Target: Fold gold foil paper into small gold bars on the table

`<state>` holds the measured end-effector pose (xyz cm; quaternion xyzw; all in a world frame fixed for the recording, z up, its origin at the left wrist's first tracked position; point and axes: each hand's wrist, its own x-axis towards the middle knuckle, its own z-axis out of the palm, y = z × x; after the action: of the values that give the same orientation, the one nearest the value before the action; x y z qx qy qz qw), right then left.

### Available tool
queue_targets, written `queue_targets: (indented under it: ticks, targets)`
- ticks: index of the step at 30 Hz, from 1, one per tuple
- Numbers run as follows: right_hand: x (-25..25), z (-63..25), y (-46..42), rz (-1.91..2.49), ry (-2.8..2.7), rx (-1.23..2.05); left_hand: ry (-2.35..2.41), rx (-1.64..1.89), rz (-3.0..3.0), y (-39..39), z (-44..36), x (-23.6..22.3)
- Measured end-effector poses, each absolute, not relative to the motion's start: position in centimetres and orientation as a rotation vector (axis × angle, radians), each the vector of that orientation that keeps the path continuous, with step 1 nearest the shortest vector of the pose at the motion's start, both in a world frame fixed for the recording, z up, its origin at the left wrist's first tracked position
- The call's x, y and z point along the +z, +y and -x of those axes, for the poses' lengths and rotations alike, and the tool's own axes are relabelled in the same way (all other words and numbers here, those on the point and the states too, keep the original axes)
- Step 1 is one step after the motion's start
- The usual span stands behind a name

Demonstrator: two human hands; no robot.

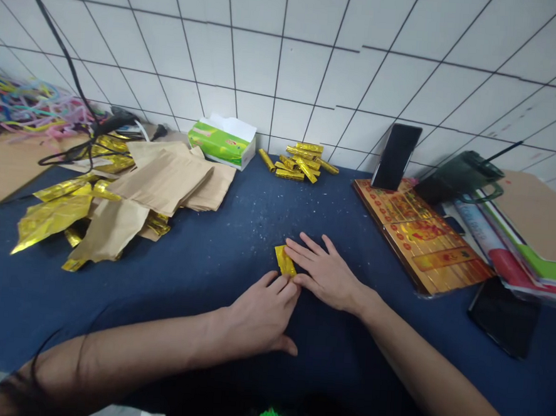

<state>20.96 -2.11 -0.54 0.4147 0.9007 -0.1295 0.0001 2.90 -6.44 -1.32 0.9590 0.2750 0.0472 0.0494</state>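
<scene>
A small piece of gold foil (284, 260) lies on the dark blue tabletop in front of me. My left hand (266, 311) has its fingers curled and pressed together on the near end of the foil, with the thumb sticking out to the side. Fingers spread, my right hand (328, 274) rests nearly flat on the table, its index finger and thumb touching the foil's right side. Part of the foil is hidden under the fingers. Farther back, by the wall, lies a pile of several gold foil rolls (304, 162).
To the left are brown paper sheets (167, 173) and loose gold foil (54, 216), with colourful strips (34, 111) beyond. A tissue box (223, 143) stands by the tiled wall. On the right are an upright phone (396, 157), an orange box (426, 242), a dark mug (463, 178) and a black phone (504, 316).
</scene>
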Motion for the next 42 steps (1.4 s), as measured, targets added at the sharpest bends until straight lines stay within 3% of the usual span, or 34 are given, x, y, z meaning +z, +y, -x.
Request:
queue_targets:
  ticks: [12, 22, 35, 42]
  targets:
    - [-1.1, -20.7, -1.6, -1.46, 2.825, -0.192, 0.784, 0.137, -2.991, -6.8, -2.5, -1.1]
    - [-1.9, -20.9, -1.1, -1.595, 2.76, -0.469, 0.754, 0.103, -2.905, -7.2, -2.4, -0.8]
    - [-3.2, -19.2, 2.5, -1.915, 2.615, -0.325, 0.733, 0.083, -2.906, -7.3, -2.4, -1.1]
    - [-2.1, -19.7, 2.3, -1.833, 2.628, -0.509, 0.732, 0.114, -2.914, -7.2, -2.4, -1.1]
